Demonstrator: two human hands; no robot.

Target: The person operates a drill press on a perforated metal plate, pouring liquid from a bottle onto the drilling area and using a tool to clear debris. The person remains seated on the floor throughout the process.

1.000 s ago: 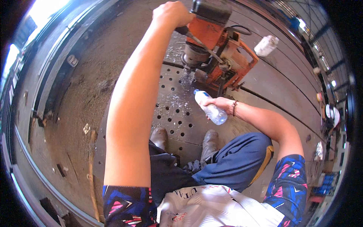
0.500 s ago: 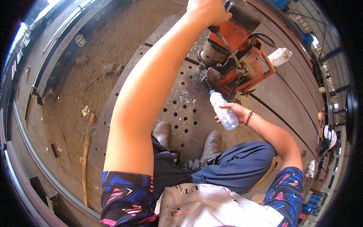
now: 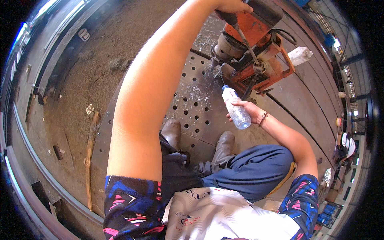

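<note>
An orange and black drill press (image 3: 248, 34), apparently a magnetic-base drill, stands on a steel plate (image 3: 190, 150) pierced with several round holes. At the top edge, my left hand (image 3: 234, 5) is closed around the dark grip of its feed lever (image 3: 245, 40); the picture's edge cuts off part of that hand. My right hand (image 3: 249, 110) grips a clear plastic bottle (image 3: 239, 116) with a blue cap, tilted toward the drill. A thin spout runs from the cap to near the drill bit (image 3: 215, 63). Bright metal shavings (image 3: 194, 90) lie around the bit and over the holes.
Another clear bottle (image 3: 300, 56) lies behind the drill. A black cable (image 3: 286, 35) loops off its side. My boots (image 3: 224, 148) rest on the plate. On the dirt floor at left are a wooden strip (image 3: 91, 160) and a white bucket (image 3: 84, 35). A person (image 3: 347, 146) is at far right.
The drill and plate sit slightly higher in the picture, the drill also a little to the right. Both hands keep their holds, and the bottle stays pointed at the bit.
</note>
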